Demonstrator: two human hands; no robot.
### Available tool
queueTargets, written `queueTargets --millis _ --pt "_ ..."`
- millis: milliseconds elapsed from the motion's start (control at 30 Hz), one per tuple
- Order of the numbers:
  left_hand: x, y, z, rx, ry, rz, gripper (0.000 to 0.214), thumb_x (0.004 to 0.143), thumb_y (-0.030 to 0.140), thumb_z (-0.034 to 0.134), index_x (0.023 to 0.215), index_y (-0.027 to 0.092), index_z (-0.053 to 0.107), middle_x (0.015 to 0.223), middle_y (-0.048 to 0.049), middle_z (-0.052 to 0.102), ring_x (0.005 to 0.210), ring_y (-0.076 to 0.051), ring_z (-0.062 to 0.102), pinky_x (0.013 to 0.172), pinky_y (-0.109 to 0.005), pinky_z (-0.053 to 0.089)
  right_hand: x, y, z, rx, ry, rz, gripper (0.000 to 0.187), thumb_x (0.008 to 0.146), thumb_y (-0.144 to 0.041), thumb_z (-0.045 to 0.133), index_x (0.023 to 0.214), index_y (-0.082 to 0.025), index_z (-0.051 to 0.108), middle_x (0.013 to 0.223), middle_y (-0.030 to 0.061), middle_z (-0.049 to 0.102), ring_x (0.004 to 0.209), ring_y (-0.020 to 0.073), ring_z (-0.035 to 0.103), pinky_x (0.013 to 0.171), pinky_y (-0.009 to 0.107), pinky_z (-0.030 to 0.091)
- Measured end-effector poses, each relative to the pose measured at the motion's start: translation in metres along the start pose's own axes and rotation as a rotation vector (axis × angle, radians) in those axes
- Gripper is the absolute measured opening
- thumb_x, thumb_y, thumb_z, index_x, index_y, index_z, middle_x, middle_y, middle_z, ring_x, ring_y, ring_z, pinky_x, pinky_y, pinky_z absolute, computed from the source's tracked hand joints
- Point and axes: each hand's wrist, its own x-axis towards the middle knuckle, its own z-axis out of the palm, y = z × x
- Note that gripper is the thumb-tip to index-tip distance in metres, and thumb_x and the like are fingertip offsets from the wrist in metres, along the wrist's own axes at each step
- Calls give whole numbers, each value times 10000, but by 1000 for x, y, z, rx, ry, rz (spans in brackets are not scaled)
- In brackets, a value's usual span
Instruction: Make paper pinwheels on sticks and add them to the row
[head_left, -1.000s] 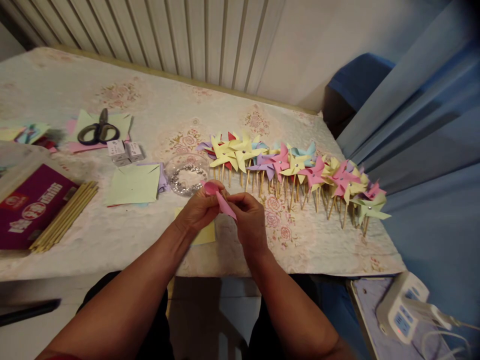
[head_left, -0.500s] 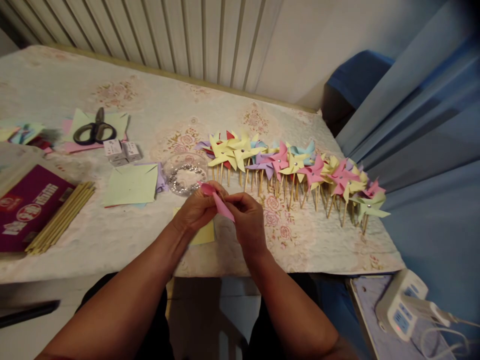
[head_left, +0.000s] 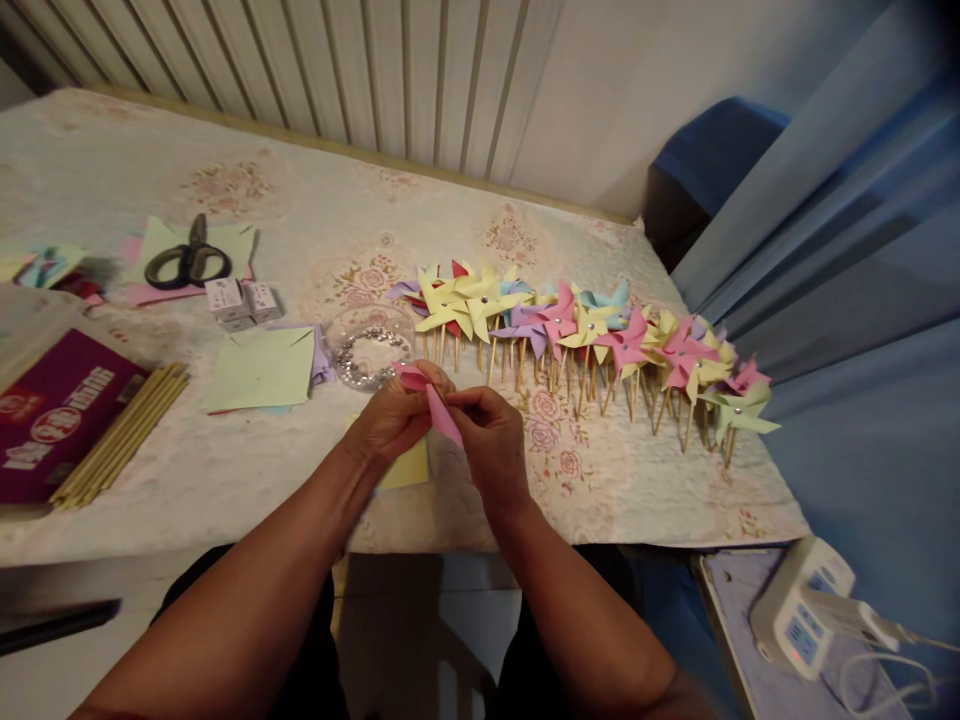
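Observation:
Between my two hands is a piece of pink paper, partly folded, with curled flaps sticking out. My left hand pinches it from the left side, fingers closed. From the right, my right hand grips the paper's edge with thumb and fingertips together. Under my hands a yellow paper sheet lies on the table, partly covered. Just beyond my left hand stands a clear round dish of small metal fasteners. The middle of the pink paper is hidden by my fingers.
Several finished paper pinwheels on sticks lie in a row at right. Left are a green paper stack, black-handled scissors on paper, small white boxes, wooden sticks and a purple package. A power strip sits lower right.
The pink paper has turned slightly between my fingers, and its lower flap has shifted a little to the left. Both hands stay in almost the same spot.

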Motion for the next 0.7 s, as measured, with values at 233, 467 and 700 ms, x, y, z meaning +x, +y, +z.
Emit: queueTargets --millis 233,467,700 --pt "1 0 -1 -2 -23 9 189 621 74 821 640 147 648 661 5 576 624 -90 551 601 -179 476 -1 1 1 -30 14 -38 110 718 -300 763 753 -209 711 732 -19 707 688 135 640 682 288 526" --pt "3 -2 -1 -26 -16 9 194 628 73 808 608 157 634 642 7 556 616 -94 539 590 -191 466 -2 2 1 -55 20 -42 78 717 -276 753 749 -214 718 718 -22 700 670 133 627 655 278 508" --pt "2 2 0 17 -29 -13 259 561 68 853 638 153 620 682 5 591 645 -98 565 590 -188 462 1 4 0 -46 9 -24 115 706 -300 754 749 -206 703 709 -18 689 652 132 611 646 277 499"
